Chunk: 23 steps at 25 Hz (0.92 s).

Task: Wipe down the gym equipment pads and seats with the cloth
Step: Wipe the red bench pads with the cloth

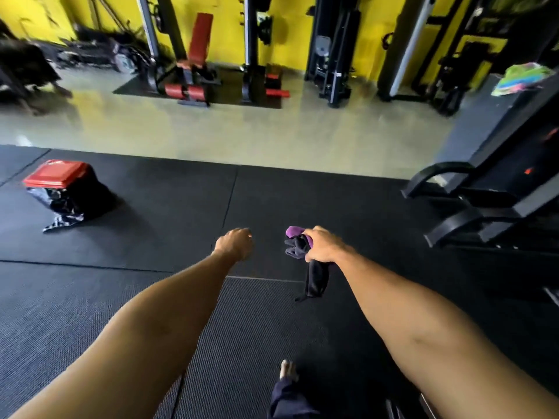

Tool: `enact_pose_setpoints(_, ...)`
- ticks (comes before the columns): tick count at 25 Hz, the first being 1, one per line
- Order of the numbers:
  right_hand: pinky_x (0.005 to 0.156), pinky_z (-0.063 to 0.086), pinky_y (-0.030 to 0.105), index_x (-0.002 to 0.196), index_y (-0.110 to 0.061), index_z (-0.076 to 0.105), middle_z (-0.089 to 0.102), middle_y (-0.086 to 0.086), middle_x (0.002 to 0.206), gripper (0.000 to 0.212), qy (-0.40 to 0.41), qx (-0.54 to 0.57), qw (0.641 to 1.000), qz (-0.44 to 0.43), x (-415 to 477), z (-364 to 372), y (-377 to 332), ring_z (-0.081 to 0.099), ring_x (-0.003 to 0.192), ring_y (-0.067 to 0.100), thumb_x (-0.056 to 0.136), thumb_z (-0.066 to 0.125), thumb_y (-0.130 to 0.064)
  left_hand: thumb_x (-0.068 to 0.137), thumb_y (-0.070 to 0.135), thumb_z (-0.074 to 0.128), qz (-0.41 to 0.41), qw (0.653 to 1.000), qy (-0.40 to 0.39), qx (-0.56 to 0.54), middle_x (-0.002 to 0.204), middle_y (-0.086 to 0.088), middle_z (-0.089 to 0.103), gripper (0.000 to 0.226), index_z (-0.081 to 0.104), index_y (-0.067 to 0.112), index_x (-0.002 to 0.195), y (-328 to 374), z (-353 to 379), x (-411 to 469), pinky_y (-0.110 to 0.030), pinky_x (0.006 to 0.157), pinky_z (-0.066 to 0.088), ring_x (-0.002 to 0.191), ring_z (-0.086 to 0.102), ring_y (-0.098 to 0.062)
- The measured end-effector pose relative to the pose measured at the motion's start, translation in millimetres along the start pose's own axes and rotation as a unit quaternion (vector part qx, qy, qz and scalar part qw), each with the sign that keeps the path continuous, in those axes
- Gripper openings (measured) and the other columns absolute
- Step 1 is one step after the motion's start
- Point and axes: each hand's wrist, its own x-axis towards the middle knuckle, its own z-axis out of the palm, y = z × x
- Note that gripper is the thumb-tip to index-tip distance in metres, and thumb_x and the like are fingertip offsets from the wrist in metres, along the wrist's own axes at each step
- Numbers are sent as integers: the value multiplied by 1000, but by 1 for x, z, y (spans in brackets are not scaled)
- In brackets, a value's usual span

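My right hand [322, 244] grips a dark cloth with a purple part [298, 243]; one end hangs down below the fist over the black floor mat. My left hand [235, 243] is stretched out beside it, fingers curled, holding nothing. Across the pale floor stands a red-padded bench [200, 37] with red roller pads [187, 91] at its foot. More red pads [273, 83] sit by the neighbouring machine.
A red-topped box on black plastic [57, 173] sits on the mat [151, 225] at left. A black machine frame [496, 189] stands at right, with a colourful cloth [523, 78] behind it. Black racks line the yellow wall. My bare foot [288, 370] shows at the bottom.
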Motion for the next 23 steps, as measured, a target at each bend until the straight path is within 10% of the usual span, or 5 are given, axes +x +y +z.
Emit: enact_pose_setpoints(23, 86, 49, 34, 144, -27, 50, 52, 4, 130, 76, -14, -12, 986, -168, 602, -212, -264, 58, 115, 29, 74, 78, -21, 99, 30, 48, -113, 988, 106, -22, 137, -6, 57, 41, 53, 22, 139, -216, -288, 492, -40, 95, 51, 119, 57, -24)
